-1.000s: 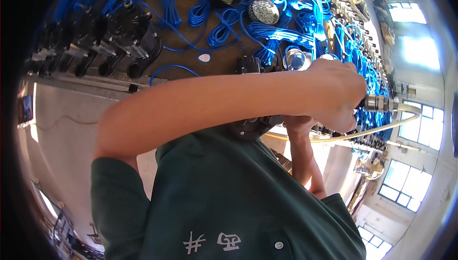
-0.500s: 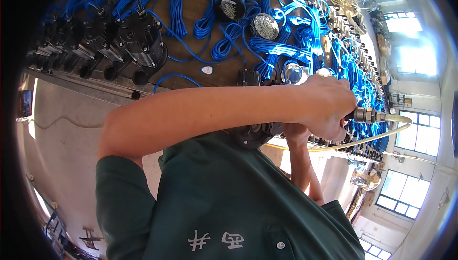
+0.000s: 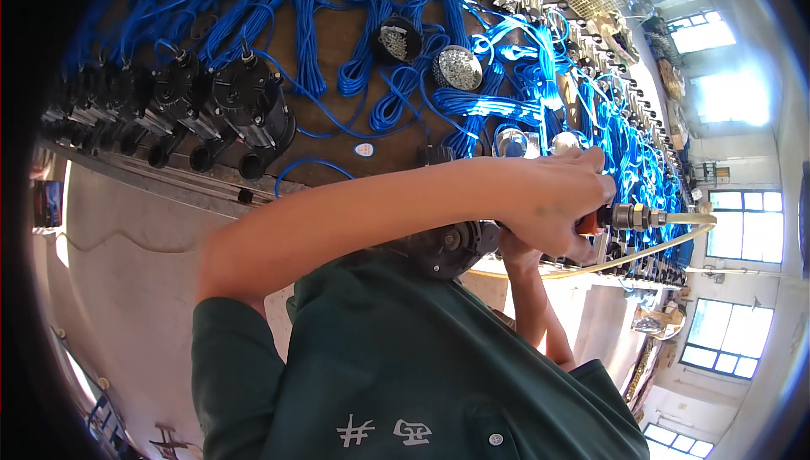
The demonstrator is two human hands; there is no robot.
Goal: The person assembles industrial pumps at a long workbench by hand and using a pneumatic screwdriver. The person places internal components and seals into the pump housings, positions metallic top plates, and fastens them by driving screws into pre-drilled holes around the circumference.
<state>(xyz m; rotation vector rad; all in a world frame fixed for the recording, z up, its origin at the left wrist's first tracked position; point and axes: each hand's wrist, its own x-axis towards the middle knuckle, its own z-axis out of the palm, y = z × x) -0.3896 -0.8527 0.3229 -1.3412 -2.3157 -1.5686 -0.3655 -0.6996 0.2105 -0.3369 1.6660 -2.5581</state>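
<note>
My left forearm reaches across my body to the right. In my left hand point(image 3: 561, 202), the fingers are closed around an air tool, whose orange part point(image 3: 588, 224) shows beside the thumb. A metal hose fitting point(image 3: 637, 216) and a pale yellow hose point(image 3: 688, 219) lead off it. My right hand point(image 3: 519, 251) is mostly hidden beneath the left one, beside a black pump point(image 3: 451, 245) that lies against my front. Its fingers are out of sight, so its grip is unclear. The tool's working end is hidden too.
Upright black pumps point(image 3: 253, 105) line the bench's left edge. Coiled blue cables point(image 3: 308, 46) cover the brown bench top point(image 3: 329, 118). Two bowls of small metal parts stand among them, a dark bowl point(image 3: 411, 36) and a fuller bowl point(image 3: 458, 67). More pumps and cables crowd the right side.
My left hand and the tool have shifted slightly left and down, exposing the tool's orange part. More of the black pump shows beneath my forearm.
</note>
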